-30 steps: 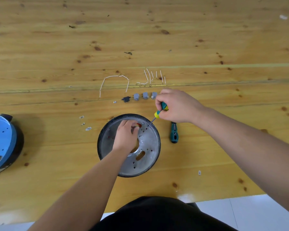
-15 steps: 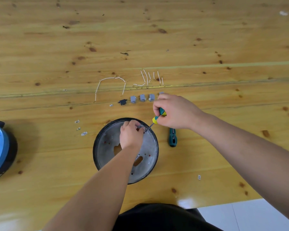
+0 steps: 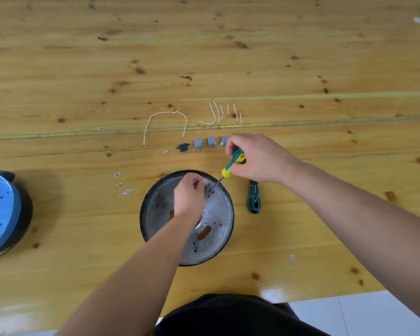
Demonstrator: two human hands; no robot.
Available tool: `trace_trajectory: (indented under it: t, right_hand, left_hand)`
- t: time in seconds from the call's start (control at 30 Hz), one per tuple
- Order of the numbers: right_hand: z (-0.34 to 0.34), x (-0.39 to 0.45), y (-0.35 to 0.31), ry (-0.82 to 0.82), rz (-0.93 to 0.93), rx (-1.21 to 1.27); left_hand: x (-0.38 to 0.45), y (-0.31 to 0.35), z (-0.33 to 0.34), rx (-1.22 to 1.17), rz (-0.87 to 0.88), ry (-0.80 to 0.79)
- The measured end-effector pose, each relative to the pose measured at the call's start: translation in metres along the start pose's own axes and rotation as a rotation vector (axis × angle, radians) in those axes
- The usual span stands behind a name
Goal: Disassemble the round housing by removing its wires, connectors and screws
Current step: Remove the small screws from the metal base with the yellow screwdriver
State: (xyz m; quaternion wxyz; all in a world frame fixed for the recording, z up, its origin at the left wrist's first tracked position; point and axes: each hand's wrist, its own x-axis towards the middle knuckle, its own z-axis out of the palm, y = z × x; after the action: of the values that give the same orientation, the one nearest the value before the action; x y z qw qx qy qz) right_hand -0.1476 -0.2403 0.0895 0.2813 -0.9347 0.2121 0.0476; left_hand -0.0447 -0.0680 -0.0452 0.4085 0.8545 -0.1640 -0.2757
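Observation:
The round housing (image 3: 218, 229), a silver disc with holes inside a black rim, lies on the wooden table in front of me. My left hand (image 3: 188, 197) rests on its upper middle, fingers curled and pinching something small that I cannot make out. My right hand (image 3: 257, 157) grips a green and yellow screwdriver (image 3: 232, 164) whose tip touches the disc beside my left fingers. Removed white wires (image 3: 165, 122) and more white wire pieces (image 3: 222, 115) lie beyond the housing, with grey connectors (image 3: 204, 143) and a black connector (image 3: 182, 147) in a row.
A second green screwdriver (image 3: 254, 196) lies right of the housing. A blue and black round unit (image 3: 3, 212) sits at the left edge. Small metal bits (image 3: 121, 183) lie left of the housing, and one metal bit (image 3: 292, 257) near the front right. The table edge (image 3: 325, 297) is close to me.
My left hand has crept up the disc toward the screwdriver tip. The right hand has stayed on the screwdriver with the tip on the disc.

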Motion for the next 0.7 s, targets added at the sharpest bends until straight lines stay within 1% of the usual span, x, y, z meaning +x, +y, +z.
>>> trace_trajectory:
  t: [0.1,0.17,0.23,0.4,0.5,0.6,0.7]
  right_hand:
    - [0.006,0.005,0.002,0.071,0.099,0.187]
    - [0.014,0.01,0.005,0.137,0.161,0.321]
    - [0.025,0.015,0.01,0.175,0.216,0.399]
    - [0.059,0.027,0.014,0.108,0.31,0.551]
    - [0.078,0.034,0.014,0.068,0.331,0.587]
    - [0.09,0.043,0.015,0.034,0.334,0.569]
    - [0.096,0.053,0.019,0.0,0.348,0.575]
  left_hand:
    - [-0.003,-0.005,-0.019,-0.083,-0.021,0.007]
    - [-0.002,-0.01,-0.036,-0.083,-0.006,0.044]
    - [0.003,-0.015,-0.054,-0.063,0.017,0.089]
    - [0.031,-0.026,-0.087,0.001,0.049,0.167]
    - [0.057,-0.03,-0.096,0.054,0.034,0.182]
    - [0.084,-0.032,-0.101,0.126,0.007,0.176]
    - [0.109,-0.031,-0.1,0.174,-0.034,0.136]
